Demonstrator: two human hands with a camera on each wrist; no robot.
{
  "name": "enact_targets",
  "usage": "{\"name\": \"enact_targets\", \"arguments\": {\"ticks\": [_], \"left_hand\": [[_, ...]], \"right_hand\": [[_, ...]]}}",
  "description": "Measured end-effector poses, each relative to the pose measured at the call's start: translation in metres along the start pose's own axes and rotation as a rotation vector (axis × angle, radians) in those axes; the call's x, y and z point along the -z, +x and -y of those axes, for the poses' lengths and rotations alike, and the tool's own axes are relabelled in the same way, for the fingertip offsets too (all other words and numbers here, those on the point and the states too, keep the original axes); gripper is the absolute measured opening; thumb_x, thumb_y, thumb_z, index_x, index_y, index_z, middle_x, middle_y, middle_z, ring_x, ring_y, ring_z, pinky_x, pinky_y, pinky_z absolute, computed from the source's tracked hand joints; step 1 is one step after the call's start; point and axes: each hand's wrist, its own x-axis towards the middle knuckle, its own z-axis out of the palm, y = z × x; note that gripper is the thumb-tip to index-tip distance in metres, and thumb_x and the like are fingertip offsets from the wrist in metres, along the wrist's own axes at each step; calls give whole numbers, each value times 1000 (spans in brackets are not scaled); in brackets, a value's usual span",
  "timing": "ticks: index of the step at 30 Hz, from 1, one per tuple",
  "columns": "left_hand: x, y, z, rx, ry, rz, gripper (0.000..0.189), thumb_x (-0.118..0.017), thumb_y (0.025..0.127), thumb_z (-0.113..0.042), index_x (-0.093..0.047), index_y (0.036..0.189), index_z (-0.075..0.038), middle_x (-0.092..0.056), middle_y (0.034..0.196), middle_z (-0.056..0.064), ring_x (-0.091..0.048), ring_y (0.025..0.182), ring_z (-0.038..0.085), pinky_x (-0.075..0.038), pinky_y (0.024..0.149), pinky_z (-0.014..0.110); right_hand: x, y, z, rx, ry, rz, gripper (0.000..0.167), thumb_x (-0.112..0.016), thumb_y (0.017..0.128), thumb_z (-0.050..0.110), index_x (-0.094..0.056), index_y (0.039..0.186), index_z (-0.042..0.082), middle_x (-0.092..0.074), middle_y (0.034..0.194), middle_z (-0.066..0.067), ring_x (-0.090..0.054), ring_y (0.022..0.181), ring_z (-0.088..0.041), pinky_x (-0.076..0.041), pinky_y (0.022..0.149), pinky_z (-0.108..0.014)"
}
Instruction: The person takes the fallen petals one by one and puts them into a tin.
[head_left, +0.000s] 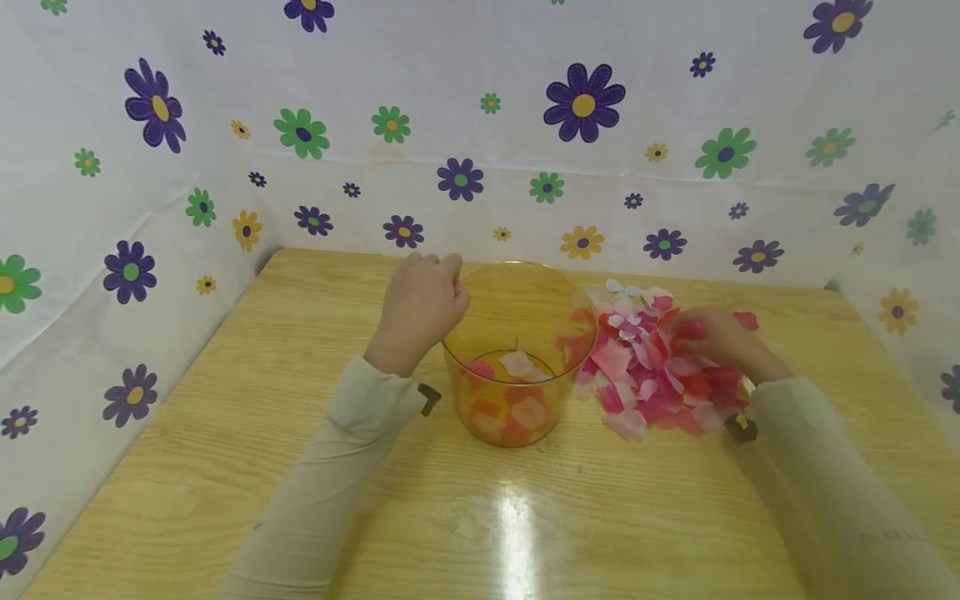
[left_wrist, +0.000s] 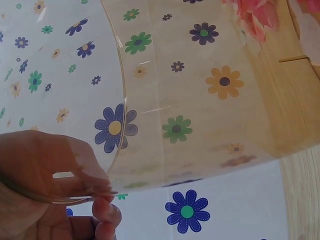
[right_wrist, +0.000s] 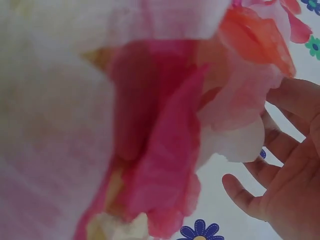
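Observation:
A clear amber plastic tub (head_left: pixel 517 300) stands upright on the table, with several pink, red and white artificial petals (head_left: pixel 528 412) at its bottom. My left hand (head_left: pixel 422 308) grips its rim on the left side; the left wrist view shows the hand (left_wrist: pixel 55 175) against the transparent wall, fingertips below the rim. To the right lies a loose heap of pink, red and white petals (head_left: pixel 615 362). Over the heap's right part reaches my right hand (head_left: pixel 720 337), its fingers among the petals. In the right wrist view that hand (right_wrist: pixel 292 175) has spread fingers touching petals, some fingertips hidden.
The wooden table (head_left: pixel 247 417) meets a white flower-printed cloth (head_left: pixel 480 108) at the back and both sides. A single red petal (head_left: pixel 746 320) lies right of the heap. Dark straps show at both wrists.

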Motion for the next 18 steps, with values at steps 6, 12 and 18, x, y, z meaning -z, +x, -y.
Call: {"name": "enact_targets", "arguments": {"ticks": [6,12,18], "left_hand": [[-1,0,0,4,-9,-1,12,-51,88,-14,-58,84,-4,-58,72,10,-45,67,24,-38,65,31],[1,0,-1,7,-6,8,13,-50,88,-15,-58,86,-4,-59,73,10,-46,68,24,-38,66,31],[1,0,-1,2,0,9,13,-51,88,-14,-59,87,-4,-60,75,10,-47,69,24,-39,67,32]], "right_hand": [[12,-6,7,-23,-1,3,14,-63,86,8,-67,99,5,-67,101,-15,-58,100,-34,-44,92,-56],[35,-16,25,14,-18,-51,13,-64,86,13,-65,99,8,-66,104,-14,-56,104,-34,-44,90,-57],[49,-21,60,55,-28,-117,15,-65,87,15,-65,100,9,-66,107,-14,-56,107,-33,-44,92,-57]]}}
